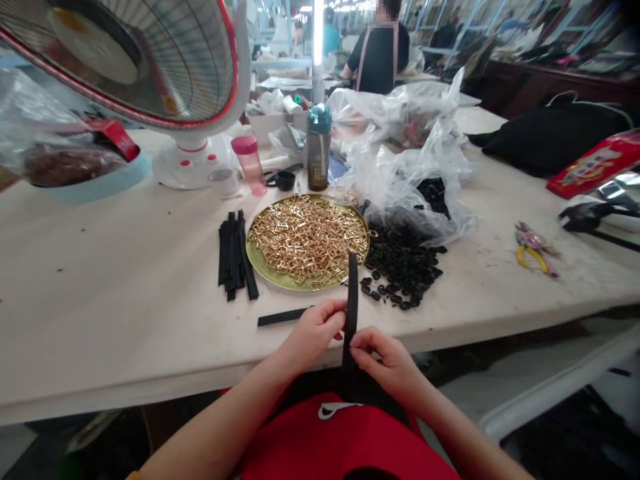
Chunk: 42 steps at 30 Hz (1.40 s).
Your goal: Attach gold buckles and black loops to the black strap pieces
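Note:
Both my hands hold one black strap (352, 293) upright at the table's near edge. My left hand (316, 331) pinches it from the left; my right hand (383, 357) pinches it lower down from the right. Just beyond stands a round gold tray (265, 267) heaped with small gold metal buckles (309, 235). A pile of black rings (403, 263) lies to its right. A bundle of black straps (236, 253) lies left of the tray, and a single black strap (283, 317) rests flat by my left hand.
A white and red fan (150, 60) stands at back left, with a pink cup (250, 163) and a dark bottle (319, 150) behind the tray. Clear plastic bags (400, 153) pile at right. Yellow pliers (534, 250) lie far right. A person in black (379, 50) works beyond.

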Motion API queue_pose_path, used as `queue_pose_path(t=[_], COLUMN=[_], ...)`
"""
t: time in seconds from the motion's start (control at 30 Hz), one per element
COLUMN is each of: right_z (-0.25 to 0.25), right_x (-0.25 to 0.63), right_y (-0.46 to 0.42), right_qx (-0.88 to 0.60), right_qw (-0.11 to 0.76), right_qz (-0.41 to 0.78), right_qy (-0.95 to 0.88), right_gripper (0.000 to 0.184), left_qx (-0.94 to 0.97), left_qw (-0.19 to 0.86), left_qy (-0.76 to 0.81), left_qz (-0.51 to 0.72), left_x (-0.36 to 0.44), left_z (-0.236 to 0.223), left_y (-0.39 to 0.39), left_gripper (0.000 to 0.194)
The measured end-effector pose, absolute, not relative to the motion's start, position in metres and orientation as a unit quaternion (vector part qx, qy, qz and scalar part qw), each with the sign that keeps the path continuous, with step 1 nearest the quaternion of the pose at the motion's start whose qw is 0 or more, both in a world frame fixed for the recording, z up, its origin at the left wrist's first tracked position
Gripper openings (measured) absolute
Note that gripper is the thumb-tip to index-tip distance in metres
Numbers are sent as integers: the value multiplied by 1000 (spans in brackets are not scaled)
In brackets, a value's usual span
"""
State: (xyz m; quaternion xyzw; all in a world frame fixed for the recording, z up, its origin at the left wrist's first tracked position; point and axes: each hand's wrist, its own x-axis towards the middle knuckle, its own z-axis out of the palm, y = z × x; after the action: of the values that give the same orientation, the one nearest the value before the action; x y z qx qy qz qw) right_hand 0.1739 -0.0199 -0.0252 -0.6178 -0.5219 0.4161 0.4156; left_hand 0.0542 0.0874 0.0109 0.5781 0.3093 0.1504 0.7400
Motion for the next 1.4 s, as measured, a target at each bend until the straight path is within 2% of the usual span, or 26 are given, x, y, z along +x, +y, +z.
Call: queue_pose_path(t=[0.17, 0.23, 0.3, 0.4, 0.5, 0.6, 0.87, 0.93, 1.0, 1.1, 1.2, 1.3, 1.4], right_z=[-20, -19, -19, -25, -29, -31, -36, -34, -28, -16, -5, 0, 0], right_x=[190, 205, 228, 260, 274, 274, 276, 279, 279, 267, 237, 204, 183], right_y=[-18, -15, -7, 11, 27, 34, 39, 39, 37, 31, 24, 21, 20], right_qx=[-606, -644, -719, -788, -797, -785, -792, -806, -816, -779, -647, -527, -496], right_qw=[368, 352, 323, 182, 43, -5, -47, -11, 90, 345, 568, 657, 667], right_qz=[431, 369, 236, 68, -12, -18, 19, 18, 32, 158, 382, 509, 540], right_qy=[-559, -570, -568, -585, -602, -619, -609, -591, -570, -498, -335, -178, -133], right_gripper=[9, 13, 16, 19, 21, 21, 18, 16, 14, 22, 29, 24, 22], left_qx=[541, 511, 460, 392, 380, 390, 427, 449, 491, 569, 617, 653, 685], left_qw=[752, 764, 799, 841, 851, 848, 837, 822, 791, 739, 710, 670, 615], left_qy=[341, 364, 370, 363, 354, 352, 334, 342, 356, 346, 320, 320, 352], left_qz=[158, 148, 117, 86, 78, 69, 70, 72, 85, 100, 114, 147, 169], left_x=[68, 68, 65, 54, 45, 39, 27, 25, 24, 28, 36, 42, 39], left_z=[5, 4, 5, 11, 15, 16, 12, 14, 16, 19, 19, 14, 8], left_y=[91, 92, 94, 94, 91, 87, 77, 75, 73, 69, 63, 60, 59], left_gripper=[29, 28, 29, 32, 30, 29, 32, 37, 39, 24, 26, 25, 25])
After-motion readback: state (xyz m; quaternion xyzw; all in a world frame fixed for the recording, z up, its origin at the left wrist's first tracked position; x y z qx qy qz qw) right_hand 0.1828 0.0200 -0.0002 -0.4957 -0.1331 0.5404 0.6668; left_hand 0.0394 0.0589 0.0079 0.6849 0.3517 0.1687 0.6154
